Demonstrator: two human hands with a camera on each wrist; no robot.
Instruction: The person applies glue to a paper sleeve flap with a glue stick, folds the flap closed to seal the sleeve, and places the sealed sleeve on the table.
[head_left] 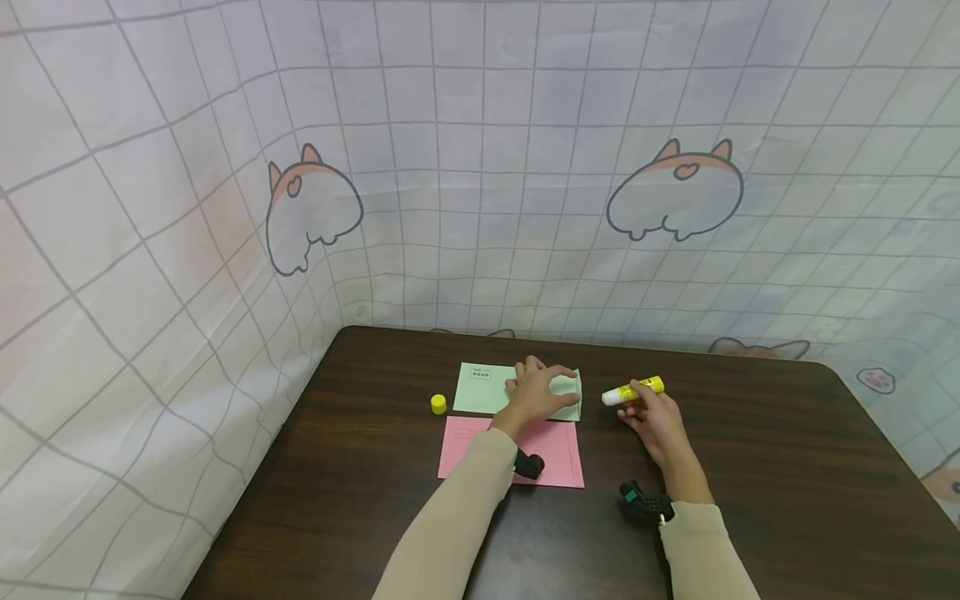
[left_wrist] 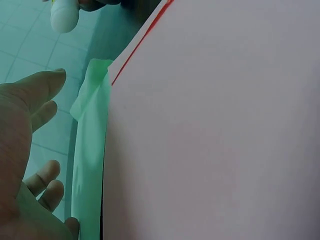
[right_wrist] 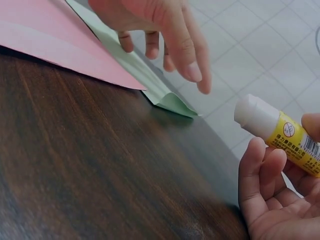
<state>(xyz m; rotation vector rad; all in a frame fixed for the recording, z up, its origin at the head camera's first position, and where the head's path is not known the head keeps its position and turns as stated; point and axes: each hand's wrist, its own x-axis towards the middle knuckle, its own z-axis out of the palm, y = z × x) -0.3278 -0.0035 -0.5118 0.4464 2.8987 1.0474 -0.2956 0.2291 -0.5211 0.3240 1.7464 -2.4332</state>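
Observation:
A green envelope (head_left: 476, 390) lies towards the back of the table, with the flap at its right end partly raised. Over its right half my left hand (head_left: 536, 393) spreads its fingers, some of the fingertips right at the paper. My right hand (head_left: 662, 427) grips a yellow-and-white glue stick (right_wrist: 292, 139), its white end uncapped and pointing left, to the right of the envelope. Nearer to me a pink envelope (head_left: 561, 457) lies flat, partly hidden under the left forearm; it looks pale in the left wrist view.
The yellow cap (head_left: 438, 404) stands on the dark wooden table (head_left: 360, 467), left of the envelopes. Behind the table hangs a grid-patterned curtain (head_left: 480, 167). Each wrist wears a black camera.

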